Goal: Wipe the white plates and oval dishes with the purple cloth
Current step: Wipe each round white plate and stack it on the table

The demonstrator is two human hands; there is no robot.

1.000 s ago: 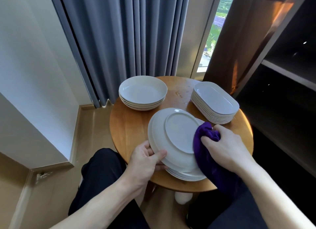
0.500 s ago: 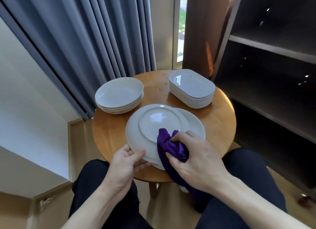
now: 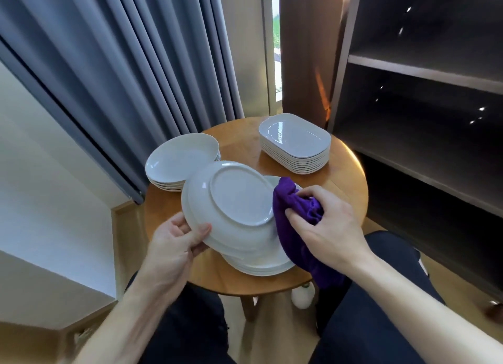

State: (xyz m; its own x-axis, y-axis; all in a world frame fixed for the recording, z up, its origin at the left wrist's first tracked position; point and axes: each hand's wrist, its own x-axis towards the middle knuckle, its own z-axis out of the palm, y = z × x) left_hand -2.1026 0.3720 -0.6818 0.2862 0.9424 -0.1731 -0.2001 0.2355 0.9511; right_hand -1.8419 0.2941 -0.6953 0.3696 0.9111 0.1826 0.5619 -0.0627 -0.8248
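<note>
My left hand [image 3: 174, 241] grips the near left rim of a white round plate [image 3: 234, 203], tilted with its underside facing me. It hangs over a stack of white plates [image 3: 261, 265] at the table's front. My right hand [image 3: 324, 225] clutches the bunched purple cloth [image 3: 294, 219] against the plate's right edge, and the cloth's tail hangs down past the table rim. A stack of shallow white bowls [image 3: 179, 159] sits at the back left. A stack of white oval dishes [image 3: 295, 142] stands at the back right.
The round wooden table [image 3: 345, 184] stands between my knees. Grey curtains [image 3: 136, 64] hang behind it on the left. A dark shelving unit [image 3: 422, 105] rises close on the right. A white object [image 3: 302, 295] lies on the floor under the table.
My left hand has tipped the plate up more steeply. The cloth in my right hand has slid from the plate's lower middle to its right edge. The camera view shifted left.
</note>
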